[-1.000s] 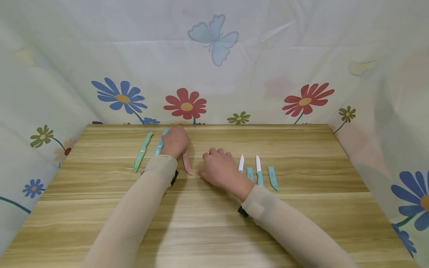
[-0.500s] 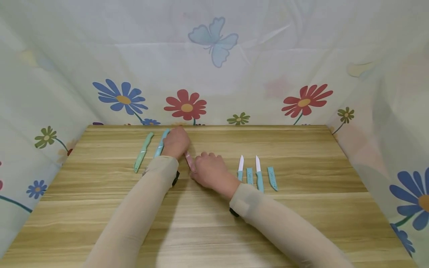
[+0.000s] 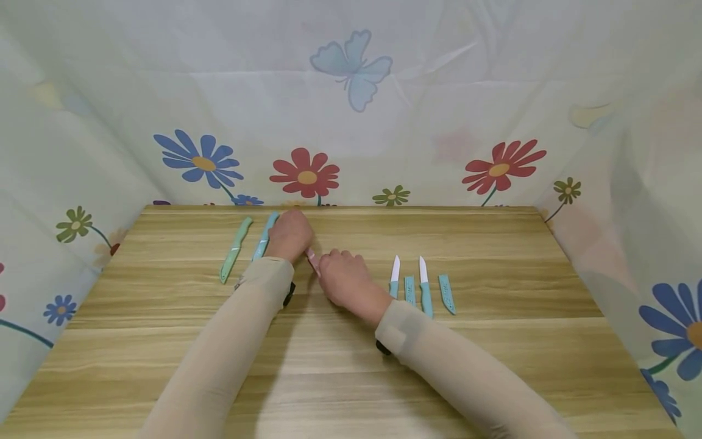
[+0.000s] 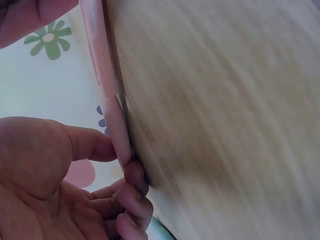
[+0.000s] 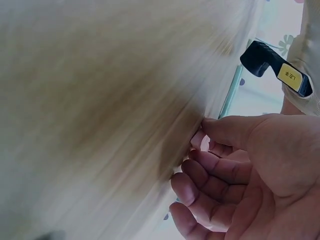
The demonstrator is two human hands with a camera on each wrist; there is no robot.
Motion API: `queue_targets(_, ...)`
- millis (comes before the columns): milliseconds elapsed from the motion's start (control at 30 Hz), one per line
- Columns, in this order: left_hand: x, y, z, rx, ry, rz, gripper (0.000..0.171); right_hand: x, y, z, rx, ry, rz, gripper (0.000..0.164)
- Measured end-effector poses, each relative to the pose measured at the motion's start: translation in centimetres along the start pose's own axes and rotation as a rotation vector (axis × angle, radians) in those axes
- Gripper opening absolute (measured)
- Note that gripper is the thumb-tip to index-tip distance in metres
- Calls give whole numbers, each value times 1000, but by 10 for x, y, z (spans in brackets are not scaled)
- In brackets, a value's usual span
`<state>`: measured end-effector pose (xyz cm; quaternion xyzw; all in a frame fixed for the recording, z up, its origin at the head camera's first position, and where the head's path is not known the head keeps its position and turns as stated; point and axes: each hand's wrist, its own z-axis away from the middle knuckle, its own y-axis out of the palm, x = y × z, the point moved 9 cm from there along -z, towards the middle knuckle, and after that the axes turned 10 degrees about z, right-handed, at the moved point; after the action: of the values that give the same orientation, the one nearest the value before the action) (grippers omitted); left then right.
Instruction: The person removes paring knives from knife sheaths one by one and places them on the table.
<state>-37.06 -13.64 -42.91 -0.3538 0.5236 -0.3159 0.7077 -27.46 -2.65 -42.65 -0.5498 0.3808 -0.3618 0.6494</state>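
A pink sheathed knife [image 3: 312, 260] lies slanted between both hands, near the table's middle. At its far end my left hand [image 3: 289, 235] pinches the handle [image 4: 118, 131] between thumb and fingers. My right hand [image 3: 347, 279] grips the near end, where the sheath [image 4: 96, 47] is; in the right wrist view the right thumb and fingers [image 5: 190, 187] curl around that tip. Most of the knife is hidden by the hands in the head view. Left of the left hand lie a blue sheathed knife [image 3: 263, 241] and a green sheathed knife [image 3: 236, 250].
To the right lie two bare light-blue knives with white blades, an outer knife [image 3: 425, 296] and an inner knife [image 3: 395, 271]. Beside them are two separate blue sheaths, one sheath [image 3: 446, 294] and another sheath [image 3: 409, 289]. A flowered curtain [image 3: 428, 110] surrounds the wooden table [image 3: 329, 390].
My right hand has moved left and taken hold of the pink knife's near end. The knife's near end has shifted slightly right and up. The left hand has stayed almost in place.
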Motion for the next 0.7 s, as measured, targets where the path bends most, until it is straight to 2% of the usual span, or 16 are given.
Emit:
queue_targets(233, 0, 0, 0, -1, -35, 1, 29, -5, -6, 2, 7, 5, -29, 29)
queue_targets(433, -5, -8, 5, -5, -42, 88, 24, -11, -12, 6, 20, 13, -35, 17)
queue_targets(600, -7, -11, 5, -13, -46, 153, 34, -19, -17, 10, 11, 30, -92, 16)
queue_targets(700, -8, -14, 6, -14, -38, 200, 31, -24, -19, 13, -7, 36, -97, 19)
